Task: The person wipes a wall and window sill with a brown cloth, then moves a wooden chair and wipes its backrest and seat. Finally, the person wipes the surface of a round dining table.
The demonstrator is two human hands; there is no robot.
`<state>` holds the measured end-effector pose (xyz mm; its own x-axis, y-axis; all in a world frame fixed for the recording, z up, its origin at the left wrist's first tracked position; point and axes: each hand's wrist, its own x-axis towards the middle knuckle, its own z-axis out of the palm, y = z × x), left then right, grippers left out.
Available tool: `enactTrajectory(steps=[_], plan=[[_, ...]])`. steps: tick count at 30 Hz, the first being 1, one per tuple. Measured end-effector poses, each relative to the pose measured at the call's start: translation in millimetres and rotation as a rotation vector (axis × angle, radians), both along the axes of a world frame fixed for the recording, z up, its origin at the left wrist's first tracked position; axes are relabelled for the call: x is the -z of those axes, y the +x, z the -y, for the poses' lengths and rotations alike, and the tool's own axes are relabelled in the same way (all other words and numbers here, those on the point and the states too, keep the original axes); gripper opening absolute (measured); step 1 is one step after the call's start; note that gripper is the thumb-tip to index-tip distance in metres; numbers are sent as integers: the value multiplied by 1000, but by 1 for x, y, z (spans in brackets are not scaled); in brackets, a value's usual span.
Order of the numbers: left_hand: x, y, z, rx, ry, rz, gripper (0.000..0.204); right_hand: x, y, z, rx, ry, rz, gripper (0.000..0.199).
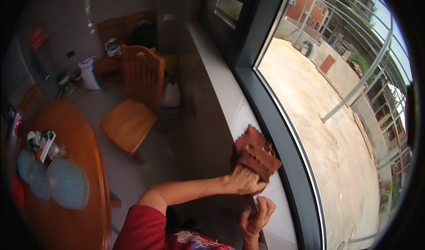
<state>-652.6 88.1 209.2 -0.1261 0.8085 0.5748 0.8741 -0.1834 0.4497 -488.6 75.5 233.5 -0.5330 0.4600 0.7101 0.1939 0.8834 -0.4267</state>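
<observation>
Reddish-brown, scallop-edged cloth point(260, 158) lies bunched on the white tiled windowsill point(221, 82), beside the dark grey window frame point(291, 158), and we grasp it in our left hand point(244, 180). Our right hand point(256, 220) sits near it at the windowsill's inner edge, released, its fingers loosely bent. To our left stand a slat-backed wooden chair point(130, 122) and an oval, orange-brown wooden worktop point(79, 126) carrying pale blue ribbed domes point(68, 184).

l arm point(156, 199) bent, forearm point(195, 190) out to r; l hand point(244, 180) far, fingers hidden. r hand point(254, 225) near, fingers point(267, 209) part-curled, thumb point(245, 217) apart.
</observation>
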Motion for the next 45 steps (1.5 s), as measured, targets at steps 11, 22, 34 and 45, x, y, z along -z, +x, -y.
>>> enactTrajectory(steps=[11, 22, 34, 45], plan=[[41, -104, -52, -461, 610, 1124, 39, -27, 1, 2, -221, -777, 52, 29], [101, -276, -91, -612, 546, 461, 39, -31, -134, -8, 333, 142, 583, 44], [245, -503, -166, -589, 540, 760, 49, -16, -155, -18, 579, 153, 569, 55], [253, -316, -132, -906, 258, 1228, 51, -20, -141, -12, 361, 145, 538, 53]])
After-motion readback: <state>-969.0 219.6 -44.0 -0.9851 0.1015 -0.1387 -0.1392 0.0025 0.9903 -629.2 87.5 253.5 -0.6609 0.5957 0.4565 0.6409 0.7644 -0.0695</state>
